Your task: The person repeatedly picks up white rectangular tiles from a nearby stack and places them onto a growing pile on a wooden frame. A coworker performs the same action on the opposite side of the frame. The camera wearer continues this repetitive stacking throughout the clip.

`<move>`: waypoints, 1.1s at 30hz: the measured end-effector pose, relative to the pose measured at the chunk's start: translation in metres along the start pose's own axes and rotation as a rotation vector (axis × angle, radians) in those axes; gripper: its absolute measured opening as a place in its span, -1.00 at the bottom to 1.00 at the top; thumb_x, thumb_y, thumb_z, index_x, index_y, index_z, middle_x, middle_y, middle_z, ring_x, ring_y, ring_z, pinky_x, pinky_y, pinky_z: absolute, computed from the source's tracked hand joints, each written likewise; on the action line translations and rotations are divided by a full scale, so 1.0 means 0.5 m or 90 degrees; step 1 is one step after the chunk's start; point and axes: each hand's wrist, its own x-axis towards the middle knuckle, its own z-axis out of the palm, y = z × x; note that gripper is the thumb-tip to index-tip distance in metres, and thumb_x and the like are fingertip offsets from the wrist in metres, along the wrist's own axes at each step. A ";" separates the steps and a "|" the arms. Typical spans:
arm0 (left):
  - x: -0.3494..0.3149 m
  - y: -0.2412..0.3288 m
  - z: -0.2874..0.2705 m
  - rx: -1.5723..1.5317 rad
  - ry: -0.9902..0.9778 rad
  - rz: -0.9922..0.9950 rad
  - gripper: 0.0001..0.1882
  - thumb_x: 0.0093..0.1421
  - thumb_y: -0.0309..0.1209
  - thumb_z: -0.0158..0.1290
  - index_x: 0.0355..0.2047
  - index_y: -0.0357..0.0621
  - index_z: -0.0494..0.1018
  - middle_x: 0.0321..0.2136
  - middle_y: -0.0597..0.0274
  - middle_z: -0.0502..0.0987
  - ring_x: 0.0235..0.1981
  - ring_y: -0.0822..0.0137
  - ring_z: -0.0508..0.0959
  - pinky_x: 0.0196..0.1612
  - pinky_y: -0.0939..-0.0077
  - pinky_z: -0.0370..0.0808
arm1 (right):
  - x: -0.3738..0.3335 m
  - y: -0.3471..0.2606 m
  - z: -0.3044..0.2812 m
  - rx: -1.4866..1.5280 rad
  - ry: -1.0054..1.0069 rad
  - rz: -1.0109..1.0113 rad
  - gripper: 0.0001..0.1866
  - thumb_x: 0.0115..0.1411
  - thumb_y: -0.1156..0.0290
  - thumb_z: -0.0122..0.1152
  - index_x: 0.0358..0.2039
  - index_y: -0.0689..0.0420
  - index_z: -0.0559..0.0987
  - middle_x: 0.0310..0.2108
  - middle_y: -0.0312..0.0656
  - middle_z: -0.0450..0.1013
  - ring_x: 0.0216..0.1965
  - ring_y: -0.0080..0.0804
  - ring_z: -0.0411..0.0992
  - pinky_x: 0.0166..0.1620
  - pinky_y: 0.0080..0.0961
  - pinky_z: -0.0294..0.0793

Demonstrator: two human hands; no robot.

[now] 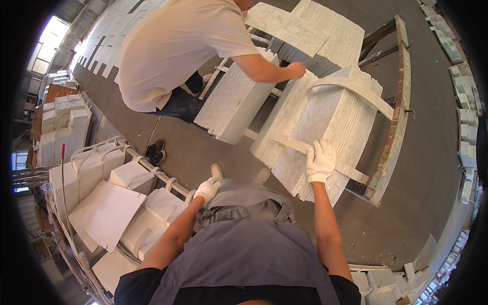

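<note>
The marble slab lies topmost on a leaning stack of like slabs, ahead of me and a little to my right, its pale veined face turned up; a flat strip of the same stone crosses its near end, and a curved strip arcs over its far end. My right hand, in a white glove, rests on the slab's near edge where the strip crosses; the fingers are spread flat on the stone, pressing rather than closed around anything. My left hand, gloved too, hangs low by my apron, curled loosely with nothing in it that I can see; it is just beside the rail of a rack.

The stack leans in a wooden frame that runs along its right side; to its left stand more stacks of slabs on edge, well apart from my hand. A co-worker in a pale shirt bends over them from the far side; that person's bare hand touches the far end of my stack, near the curved strip.

On my left the rack holds white tiles bundled with straps; further tiles cover the floor in rows at the far left; small blocks line the right wall.
</note>
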 end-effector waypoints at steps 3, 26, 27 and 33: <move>-0.004 0.008 -0.006 0.000 -0.007 -0.007 -0.49 0.47 -0.14 0.06 0.30 -0.12 0.55 0.21 -0.09 0.64 0.31 -0.06 0.57 0.36 0.16 0.45 | 0.001 0.000 0.001 -0.001 -0.004 0.001 -0.73 0.23 0.32 0.36 -0.09 0.13 0.67 0.00 -0.05 0.58 0.10 0.11 0.50 0.22 0.04 0.47; -0.029 -0.042 -0.012 -0.063 -0.033 -0.049 -0.33 0.44 -0.02 0.10 0.42 -0.16 0.45 0.32 -0.16 0.57 0.40 -0.09 0.50 0.43 0.15 0.39 | 0.001 -0.009 0.008 0.011 -0.046 0.001 -0.72 0.23 0.37 0.39 -0.07 0.18 0.70 0.01 0.05 0.59 0.08 0.22 0.52 0.17 0.06 0.53; -0.032 -0.050 -0.014 -0.059 -0.035 -0.054 -0.32 0.44 -0.01 0.09 0.44 -0.11 0.44 0.31 -0.15 0.58 0.39 -0.10 0.51 0.42 0.12 0.40 | 0.000 -0.010 0.008 0.000 -0.035 -0.008 -0.72 0.23 0.37 0.39 -0.07 0.19 0.70 0.01 0.05 0.59 0.07 0.22 0.52 0.17 0.06 0.53; -0.028 -0.083 -0.033 -0.072 -0.054 -0.089 -0.34 0.44 -0.01 0.11 0.43 -0.07 0.45 0.31 -0.15 0.58 0.39 -0.10 0.51 0.42 0.13 0.40 | -0.007 -0.006 0.014 -0.014 -0.043 0.008 -0.71 0.25 0.34 0.39 -0.07 0.20 0.71 0.04 0.07 0.60 0.07 0.20 0.53 0.17 0.06 0.52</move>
